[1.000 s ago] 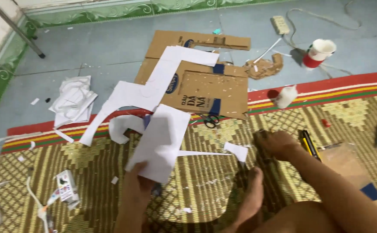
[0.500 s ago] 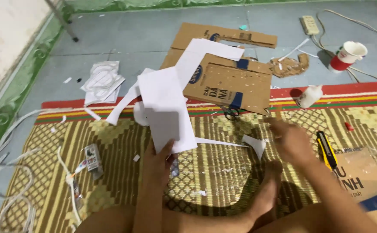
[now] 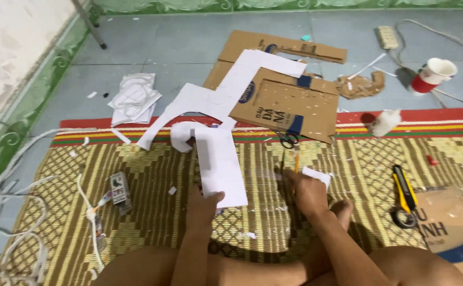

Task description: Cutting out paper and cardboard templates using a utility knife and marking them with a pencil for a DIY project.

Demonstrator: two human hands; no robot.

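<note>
White paper sheet [image 3: 218, 164] pinched by left hand [image 3: 202, 204], right hand [image 3: 308, 190] clutching pencil [image 3: 296, 161], mostly hidden.

I read this as a home floor, used as a makeshift craft spot. Woven mat [image 3: 136, 175] with red edge laid over grey floor tiles [image 3: 157, 47], green patterned skirting [image 3: 25, 106] along the wall, power strip [image 3: 386, 37] trailing cable, cardboard sheets [image 3: 290, 106] and paper cup [image 3: 435, 75] lying loose.
</note>
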